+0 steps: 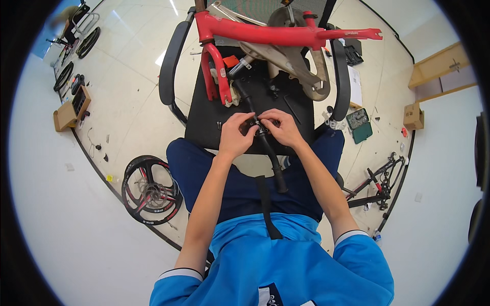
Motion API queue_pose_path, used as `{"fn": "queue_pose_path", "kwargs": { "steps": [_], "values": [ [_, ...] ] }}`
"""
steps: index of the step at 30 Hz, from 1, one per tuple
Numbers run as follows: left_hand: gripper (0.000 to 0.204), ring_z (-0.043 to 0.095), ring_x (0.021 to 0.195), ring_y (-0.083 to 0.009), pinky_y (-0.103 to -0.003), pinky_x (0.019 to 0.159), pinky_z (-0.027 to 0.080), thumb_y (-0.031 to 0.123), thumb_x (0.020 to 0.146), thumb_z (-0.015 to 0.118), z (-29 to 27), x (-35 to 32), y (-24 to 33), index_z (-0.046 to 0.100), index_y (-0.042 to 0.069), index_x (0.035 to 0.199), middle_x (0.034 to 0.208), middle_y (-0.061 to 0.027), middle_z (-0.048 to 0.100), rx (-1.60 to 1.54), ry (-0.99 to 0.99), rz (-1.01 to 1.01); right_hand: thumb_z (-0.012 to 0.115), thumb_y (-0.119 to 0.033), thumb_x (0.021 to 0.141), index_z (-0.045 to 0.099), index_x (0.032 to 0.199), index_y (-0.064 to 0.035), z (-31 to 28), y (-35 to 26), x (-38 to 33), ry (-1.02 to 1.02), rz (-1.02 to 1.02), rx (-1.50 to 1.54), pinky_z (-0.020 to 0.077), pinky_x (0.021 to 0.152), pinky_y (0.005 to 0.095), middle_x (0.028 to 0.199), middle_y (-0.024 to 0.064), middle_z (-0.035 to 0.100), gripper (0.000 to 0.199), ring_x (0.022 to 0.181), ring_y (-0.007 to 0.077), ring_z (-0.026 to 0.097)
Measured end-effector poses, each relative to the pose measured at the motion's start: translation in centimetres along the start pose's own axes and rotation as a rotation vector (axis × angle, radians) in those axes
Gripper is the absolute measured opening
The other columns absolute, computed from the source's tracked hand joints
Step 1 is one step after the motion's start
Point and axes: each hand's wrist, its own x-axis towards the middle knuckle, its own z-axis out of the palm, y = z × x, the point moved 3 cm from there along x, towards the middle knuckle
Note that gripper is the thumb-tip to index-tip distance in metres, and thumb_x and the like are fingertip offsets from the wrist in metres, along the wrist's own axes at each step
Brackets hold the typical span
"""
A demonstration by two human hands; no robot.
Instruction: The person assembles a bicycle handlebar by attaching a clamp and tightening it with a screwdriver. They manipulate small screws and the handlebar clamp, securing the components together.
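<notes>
A black bicycle handlebar (270,148) slants from the office chair's black seat (204,122) down over my lap. At its middle, around a small metal clamp, my left hand (237,134) pinches it from the left with bent fingers. My right hand (281,128) grips the same spot from the right, its fingertips close to the left ones. Small parts between the fingertips are too hidden to name. Beyond the hands, a red bicycle frame (260,35) lies across the chair, its fork end pointing right. A thin black hex key (292,108) rests on the seat to the right.
Chair armrests (174,64) flank the seat on both sides. Spoked wheels (152,191) lie on the floor at left. A black bicycle frame (380,186), a green case (360,125) and a cardboard box (413,117) are at right. An open carton (72,109) stands far left.
</notes>
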Motion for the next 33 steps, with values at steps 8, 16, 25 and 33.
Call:
{"fn": "queue_pose_path", "kwargs": {
  "steps": [8,16,25,33],
  "values": [
    [0.009,0.063,0.066,-0.013,-0.025,0.06,0.049,0.007,0.083,0.079,0.4,-0.8,-1.1,0.076,0.002,0.091,0.084,-0.007,0.069,-0.007,-0.008,-0.107,0.074,-0.007,0.089,0.074,0.107,0.0001,0.4,-0.2,-0.1,-0.004,0.028,0.02,0.0546,0.073,0.026,0.109,0.0085,0.068,0.019,0.079,0.0136,0.069],
    [0.012,0.063,0.067,-0.013,-0.026,0.062,0.05,0.005,0.084,0.076,0.1,-0.9,-0.8,0.077,0.002,0.095,0.087,-0.0074,0.07,0.028,0.047,-0.178,0.072,-0.008,0.091,0.074,0.107,-0.001,0.4,0.1,0.1,-0.019,0.075,0.127,0.0548,0.073,0.0268,0.115,0.007,0.066,0.018,0.081,0.0125,0.067],
    [0.01,0.062,0.065,-0.012,-0.025,0.062,0.05,0.008,0.083,0.081,0.2,-0.9,-0.2,0.076,0.001,0.087,0.085,-0.0068,0.069,-0.088,0.099,-0.083,0.071,-0.007,0.093,0.071,0.108,0.0004,0.8,-0.1,0.1,-0.036,0.106,0.239,0.0562,0.064,0.0234,0.123,0.0068,0.06,0.017,0.085,0.0087,0.065],
    [0.008,0.063,0.064,-0.0144,-0.026,0.06,0.051,0.006,0.083,0.08,0.4,-1.5,-0.9,0.076,0.001,0.088,0.078,-0.0074,0.069,-0.021,0.083,-0.147,0.07,-0.007,0.094,0.07,0.105,0.002,1.0,0.9,-0.1,-0.066,0.107,0.141,0.0572,0.064,0.0241,0.12,0.0082,0.061,0.015,0.083,0.009,0.064]
  ]
}}
